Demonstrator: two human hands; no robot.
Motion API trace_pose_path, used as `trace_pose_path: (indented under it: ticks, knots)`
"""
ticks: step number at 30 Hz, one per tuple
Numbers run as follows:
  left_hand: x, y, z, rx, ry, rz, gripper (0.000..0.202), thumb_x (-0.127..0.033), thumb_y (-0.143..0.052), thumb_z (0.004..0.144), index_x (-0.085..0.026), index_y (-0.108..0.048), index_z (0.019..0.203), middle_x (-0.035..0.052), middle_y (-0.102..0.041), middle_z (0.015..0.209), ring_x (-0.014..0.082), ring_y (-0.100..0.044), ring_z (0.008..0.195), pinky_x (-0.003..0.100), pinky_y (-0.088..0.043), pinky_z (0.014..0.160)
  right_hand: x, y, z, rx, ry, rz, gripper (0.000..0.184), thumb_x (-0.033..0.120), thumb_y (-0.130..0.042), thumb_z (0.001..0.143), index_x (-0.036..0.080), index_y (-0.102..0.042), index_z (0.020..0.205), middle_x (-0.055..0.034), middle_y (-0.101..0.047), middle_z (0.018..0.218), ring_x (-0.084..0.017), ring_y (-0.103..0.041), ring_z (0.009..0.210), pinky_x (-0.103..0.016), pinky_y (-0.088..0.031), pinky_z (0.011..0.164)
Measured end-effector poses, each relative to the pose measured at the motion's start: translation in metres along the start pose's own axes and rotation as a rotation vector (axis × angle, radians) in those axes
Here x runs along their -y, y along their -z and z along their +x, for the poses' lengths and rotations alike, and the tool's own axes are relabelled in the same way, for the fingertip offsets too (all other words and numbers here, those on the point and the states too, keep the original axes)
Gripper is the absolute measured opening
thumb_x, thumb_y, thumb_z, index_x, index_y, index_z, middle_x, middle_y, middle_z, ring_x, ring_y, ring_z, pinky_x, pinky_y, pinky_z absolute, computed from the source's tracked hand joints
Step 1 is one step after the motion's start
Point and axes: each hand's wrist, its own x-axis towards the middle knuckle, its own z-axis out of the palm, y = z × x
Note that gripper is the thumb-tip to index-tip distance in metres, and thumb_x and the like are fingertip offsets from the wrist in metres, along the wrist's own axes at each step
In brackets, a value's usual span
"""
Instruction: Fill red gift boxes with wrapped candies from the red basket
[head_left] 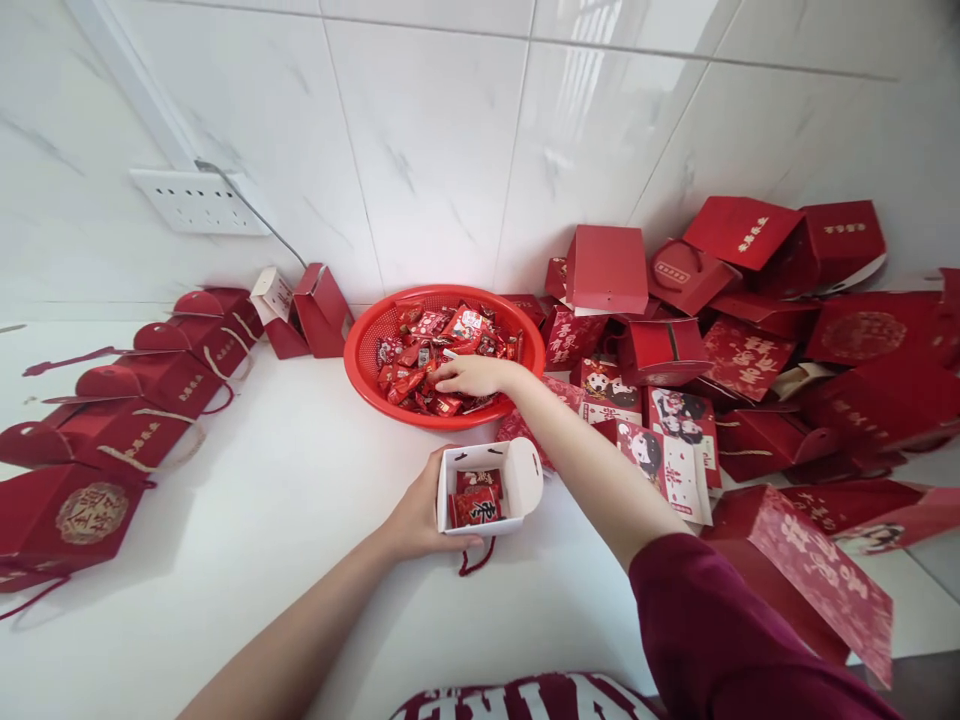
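Note:
My left hand (424, 510) is wrapped around the side of a small white-lined box (491, 522), which tilts its open top toward me. Inside the box lie red-wrapped candies (478, 508); its rounded flap (525, 478) is folded out to the right, and a dark red cord hangs below. Over a red plastic basket (360, 385), my right hand (476, 375) reaches in with fingers stretched among the wrapped candies (420, 350). The fingertips touch the wrappers, and no candy is seen lifted in them.
At left stands a row of red handled boxes (176, 385), with two small boxes (322, 310) near the wall. Many red and patterned boxes (742, 350) are heaped at right, close to my right arm. A power strip (199, 200) is fixed to the tiled wall.

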Motion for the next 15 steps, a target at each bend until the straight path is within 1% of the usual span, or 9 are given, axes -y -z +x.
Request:
trace_pose_path:
  ticks: [1,3,5,6,8,10,12,13,15]
  knots:
    - [0.000,0.000,0.000,-0.001,0.000,-0.006,0.104,-0.040,-0.090,0.060,-0.025,-0.029,0.142,0.0159,-0.049,0.142,0.0386,-0.051,0.130,0.054,-0.047,0.105,-0.004,-0.005,0.004,-0.015,-0.006,0.009,0.017,0.018,-0.062,0.089,0.017,-0.078,0.094,-0.0028,-0.076,0.099,-0.017,-0.066,0.087,-0.028,-0.048,0.089]
    - [0.000,0.000,0.000,-0.004,-0.005,-0.008,0.103,-0.041,-0.091,0.060,-0.025,-0.030,0.142,0.0156,-0.049,0.142,0.0385,-0.051,0.130,0.055,-0.046,0.106,-0.011,-0.013,0.004,-0.069,-0.026,0.035,0.021,0.019,-0.058,0.090,0.014,-0.077,0.083,-0.0019,-0.073,0.080,-0.018,-0.065,0.078,-0.031,-0.049,0.086]
    - [0.001,0.000,0.000,-0.006,-0.014,-0.005,0.104,-0.041,-0.091,0.059,-0.024,-0.030,0.142,0.0165,-0.049,0.142,0.0393,-0.051,0.130,0.055,-0.045,0.106,-0.014,-0.017,-0.005,-0.143,-0.049,0.079,0.027,0.024,-0.055,0.093,0.012,-0.075,0.080,-0.0008,-0.068,0.070,-0.019,-0.065,0.073,-0.032,-0.050,0.081]
    - [0.002,0.001,0.000,-0.006,-0.015,-0.003,0.105,-0.040,-0.091,0.059,-0.024,-0.030,0.142,0.0169,-0.049,0.142,0.0397,-0.051,0.130,0.055,-0.046,0.106,-0.014,-0.017,-0.013,-0.184,-0.062,0.107,0.028,0.026,-0.054,0.094,0.011,-0.075,0.083,-0.0012,-0.068,0.070,-0.019,-0.065,0.073,-0.032,-0.050,0.079]
    - [0.003,0.001,0.000,-0.008,-0.017,0.010,0.105,-0.039,-0.092,0.059,-0.024,-0.030,0.143,0.0170,-0.049,0.141,0.0401,-0.052,0.129,0.056,-0.045,0.106,-0.011,-0.017,-0.034,-0.252,-0.076,0.174,0.030,0.031,-0.051,0.096,0.011,-0.074,0.095,-0.0033,-0.071,0.079,-0.018,-0.067,0.077,-0.030,-0.051,0.078]
    - [0.005,0.000,0.001,-0.006,-0.029,0.013,0.104,-0.038,-0.092,0.059,-0.024,-0.030,0.143,0.0163,-0.049,0.142,0.0401,-0.051,0.131,0.056,-0.044,0.107,-0.004,-0.015,-0.061,-0.297,-0.049,0.298,0.030,0.035,-0.052,0.096,0.013,-0.072,0.100,-0.0054,-0.073,0.089,-0.016,-0.068,0.080,-0.028,-0.053,0.077]
    - [0.007,-0.001,0.002,-0.003,-0.044,-0.012,0.103,-0.037,-0.091,0.060,-0.025,-0.031,0.143,0.0159,-0.048,0.143,0.0397,-0.049,0.133,0.056,-0.042,0.108,0.007,-0.013,-0.090,-0.311,0.007,0.433,0.030,0.041,-0.056,0.094,0.015,-0.072,0.093,-0.0053,-0.074,0.089,-0.015,-0.067,0.077,-0.026,-0.053,0.074]
    - [0.007,-0.002,0.002,-0.001,-0.044,-0.031,0.103,-0.037,-0.091,0.060,-0.025,-0.031,0.143,0.0159,-0.047,0.144,0.0395,-0.048,0.133,0.056,-0.042,0.109,0.012,-0.012,-0.103,-0.304,0.027,0.451,0.032,0.044,-0.057,0.094,0.016,-0.072,0.087,-0.0039,-0.073,0.084,-0.013,-0.066,0.072,-0.025,-0.051,0.069]
    - [0.008,-0.003,0.003,0.003,-0.028,-0.067,0.104,-0.038,-0.091,0.060,-0.025,-0.030,0.143,0.0159,-0.047,0.144,0.0390,-0.050,0.132,0.056,-0.043,0.108,0.024,-0.011,-0.125,-0.290,0.044,0.390,0.036,0.046,-0.057,0.094,0.018,-0.069,0.076,0.0000,-0.067,0.069,-0.010,-0.058,0.060,-0.022,-0.044,0.058]
